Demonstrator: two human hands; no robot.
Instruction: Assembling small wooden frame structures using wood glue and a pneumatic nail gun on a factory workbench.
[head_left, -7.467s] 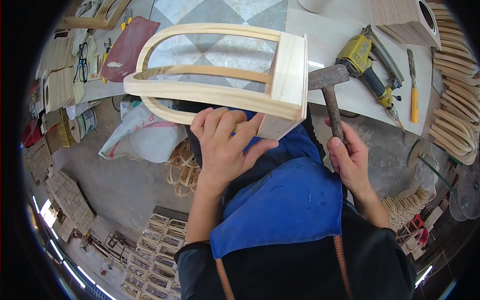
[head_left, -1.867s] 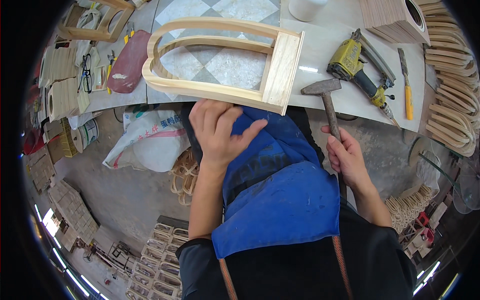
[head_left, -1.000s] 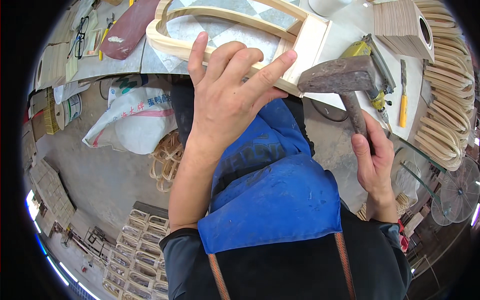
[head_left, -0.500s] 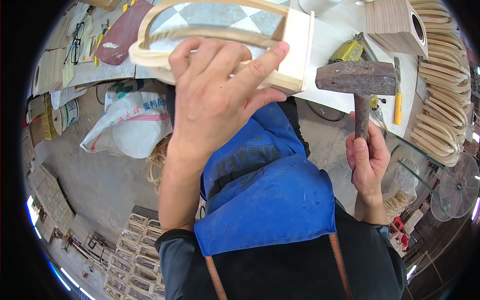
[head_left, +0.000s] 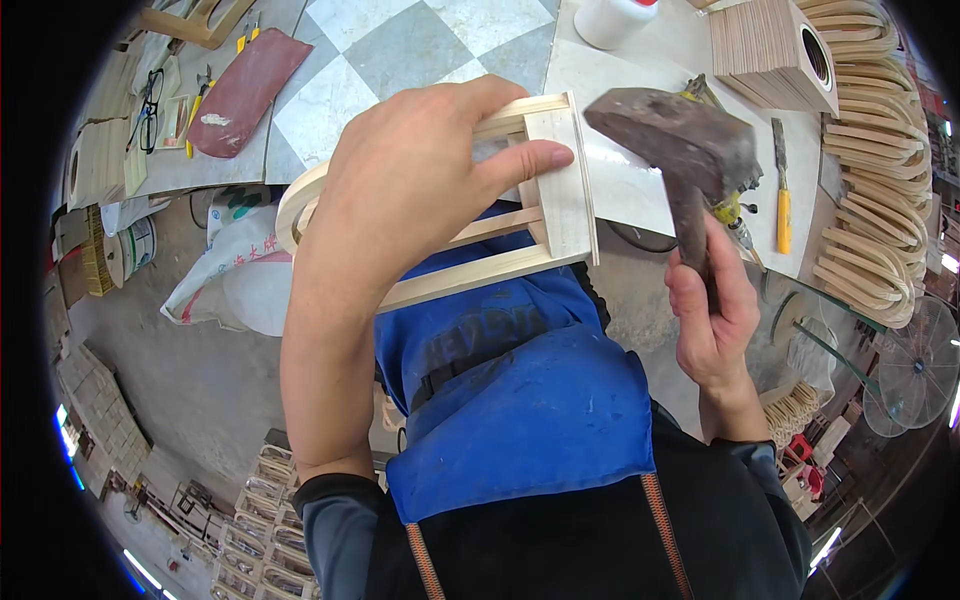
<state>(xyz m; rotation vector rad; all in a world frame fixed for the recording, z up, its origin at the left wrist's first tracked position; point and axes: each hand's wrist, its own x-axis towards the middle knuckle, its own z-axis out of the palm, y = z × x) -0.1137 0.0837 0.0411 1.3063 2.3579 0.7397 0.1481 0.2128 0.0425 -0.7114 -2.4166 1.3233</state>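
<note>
My left hand [head_left: 410, 190] grips a pale wooden frame [head_left: 560, 215] with a curved, arched end, holding it lifted off the table and close above my blue apron. Its flat end board faces right, with my thumb lying across it. My right hand [head_left: 712, 320] is closed round the handle of a hammer [head_left: 680, 145], whose dark steel head is raised just to the right of the frame's end board.
A checked table top [head_left: 400, 50] lies behind, with a red pad [head_left: 235, 95], a white bottle [head_left: 610, 15], a yellow power drill, a yellow-handled tool [head_left: 783, 205], a stack of wooden boards [head_left: 765, 50] and several curved wooden strips [head_left: 865, 230]. A white sack [head_left: 225, 285] sits on the floor.
The frame has come off the table and been lifted toward me in my left hand. The hammer has risen from the table edge to beside the frame's end board.
</note>
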